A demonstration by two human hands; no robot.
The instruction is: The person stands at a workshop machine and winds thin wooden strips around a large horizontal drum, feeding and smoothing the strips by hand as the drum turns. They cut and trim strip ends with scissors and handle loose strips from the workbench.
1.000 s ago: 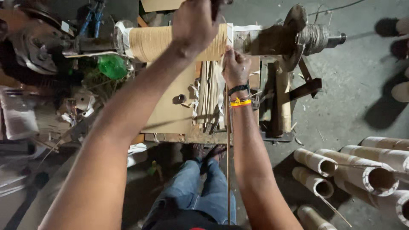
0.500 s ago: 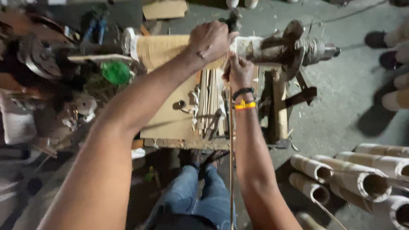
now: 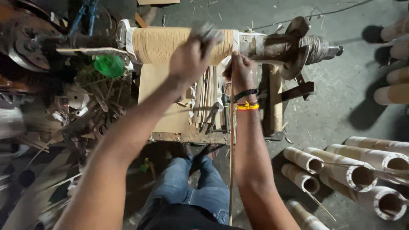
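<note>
A: Head view: where is the cardboard roll (image 3: 170, 42) sitting?

B: Horizontally on the spindle (image 3: 294, 44), tan and ribbed.

A: Hands?

B: The left hand (image 3: 189, 57) is closing in a fist on a blurred tool above the roll. The right hand (image 3: 242, 70) is pinching a thin strip (image 3: 231, 162) at the roll's end.

A: Surroundings?

B: A cluttered counter (image 3: 187, 137) is carrying the spindle; tubes (image 3: 341, 168) are lying on the concrete floor (image 3: 336, 115).

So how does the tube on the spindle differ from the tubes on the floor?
The mounted tube lies crosswise on the machine, under the left hand and beside the right hand; the floor tubes lie loose, untouched. Its ends are capped by the machine; theirs show open. Both are tan cardboard cylinders.
</note>
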